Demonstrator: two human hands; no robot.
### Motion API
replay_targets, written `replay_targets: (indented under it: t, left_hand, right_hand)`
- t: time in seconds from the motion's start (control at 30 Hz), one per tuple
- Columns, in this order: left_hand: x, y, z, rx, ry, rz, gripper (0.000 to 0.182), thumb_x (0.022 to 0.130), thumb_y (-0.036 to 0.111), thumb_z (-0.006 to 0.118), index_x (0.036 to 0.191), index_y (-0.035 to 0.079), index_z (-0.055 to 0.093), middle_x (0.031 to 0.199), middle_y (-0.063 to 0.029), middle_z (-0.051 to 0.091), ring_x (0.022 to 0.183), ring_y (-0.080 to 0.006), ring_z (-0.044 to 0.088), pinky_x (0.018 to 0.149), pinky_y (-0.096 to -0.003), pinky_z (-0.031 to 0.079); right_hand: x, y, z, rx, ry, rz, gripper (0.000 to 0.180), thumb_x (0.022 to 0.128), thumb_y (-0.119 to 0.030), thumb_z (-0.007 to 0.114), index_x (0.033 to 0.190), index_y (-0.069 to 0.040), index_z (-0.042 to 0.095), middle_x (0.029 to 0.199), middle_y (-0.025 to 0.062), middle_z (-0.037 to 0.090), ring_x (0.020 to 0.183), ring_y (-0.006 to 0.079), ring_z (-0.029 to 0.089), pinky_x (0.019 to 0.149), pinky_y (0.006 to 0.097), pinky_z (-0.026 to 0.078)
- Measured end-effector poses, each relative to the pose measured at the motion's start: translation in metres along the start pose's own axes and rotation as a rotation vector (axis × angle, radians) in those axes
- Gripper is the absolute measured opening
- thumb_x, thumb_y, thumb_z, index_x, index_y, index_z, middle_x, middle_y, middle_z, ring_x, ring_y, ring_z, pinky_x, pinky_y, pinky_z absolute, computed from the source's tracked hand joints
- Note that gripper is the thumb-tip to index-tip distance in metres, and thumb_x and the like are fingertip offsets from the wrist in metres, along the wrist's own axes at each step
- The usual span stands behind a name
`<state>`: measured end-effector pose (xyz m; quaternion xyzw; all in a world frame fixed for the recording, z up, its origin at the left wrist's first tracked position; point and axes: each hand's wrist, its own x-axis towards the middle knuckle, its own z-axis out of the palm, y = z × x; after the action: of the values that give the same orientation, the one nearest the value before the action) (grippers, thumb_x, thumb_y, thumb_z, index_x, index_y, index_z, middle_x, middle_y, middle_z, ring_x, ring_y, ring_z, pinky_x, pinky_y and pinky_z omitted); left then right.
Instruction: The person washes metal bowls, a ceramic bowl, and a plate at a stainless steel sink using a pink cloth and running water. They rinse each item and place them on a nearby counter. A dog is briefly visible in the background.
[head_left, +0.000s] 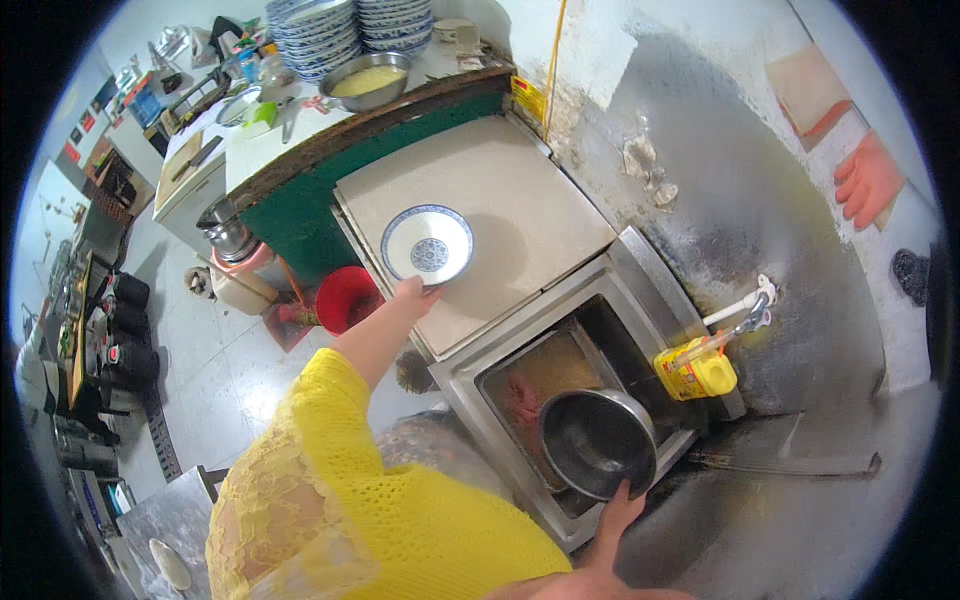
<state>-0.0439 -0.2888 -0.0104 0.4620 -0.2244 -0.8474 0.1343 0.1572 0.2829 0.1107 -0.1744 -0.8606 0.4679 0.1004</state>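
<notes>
My left hand (417, 292) grips the near rim of a blue-and-white patterned bowl (430, 246), which is tipped so that its inside faces me. The bowl is over a pale board-like worktop (517, 202) and casts a shadow on it. In my right hand (624, 506) is the rim of a deep stainless steel basin (592, 442), held over the steel sink (465, 382). The basin's inside looks dark, and whether it holds any liquid is unclear. Beyond it, a reddish thing (523, 397) lies in the sink, too blurred to name.
A tap (742, 319) reaches from the right wall past a yellow plastic jug (694, 367). Stacked blue-and-white dishes (315, 37) and a metal bowl with yellowish contents (367, 81) stand on the back counter. A red bucket (346, 300) is on the floor at left.
</notes>
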Motion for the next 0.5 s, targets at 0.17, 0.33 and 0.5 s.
replay_targets:
  t: [0.17, 0.33, 0.5]
  left_hand:
    - [-0.049, -0.010, -0.002, 0.408, -0.058, 0.030, 0.035, 0.097, 0.001, 0.048, 0.132, -0.004, 0.049, 0.121, -0.0248, 0.061, 0.100, -0.0411, 0.071, 0.074, -0.0513, 0.066]
    - [-0.122, 0.025, -0.017, 1.561, -0.389, 0.867, 0.042, 0.090, 0.011, 0.057, 0.130, 0.001, 0.056, 0.100, -0.0313, 0.068, 0.089, -0.0411, 0.070, 0.080, -0.0499, 0.056]
    - [-0.158, 0.136, -0.044, 1.456, -0.512, 0.769, 0.042, 0.094, 0.009, 0.052, 0.136, 0.001, 0.050, 0.090, -0.0260, 0.069, 0.074, -0.0346, 0.072, 0.064, -0.0431, 0.058]
  right_hand:
    - [-0.012, 0.007, 0.013, 0.061, 0.041, 0.037, 0.039, 0.093, -0.010, 0.061, 0.125, 0.012, 0.059, 0.123, 0.0246, 0.067, 0.110, 0.0358, 0.064, 0.100, 0.0406, 0.045]
    - [-0.009, -0.039, 0.045, 0.126, 0.113, 0.047, 0.045, 0.096, -0.011, 0.059, 0.132, 0.016, 0.051, 0.127, 0.0255, 0.063, 0.110, 0.0347, 0.062, 0.101, 0.0413, 0.045]
    - [-0.016, -0.119, 0.113, 0.497, -0.093, 0.022, 0.049, 0.098, -0.014, 0.057, 0.138, 0.012, 0.047, 0.139, 0.0226, 0.054, 0.120, 0.0329, 0.056, 0.096, 0.0445, 0.048]
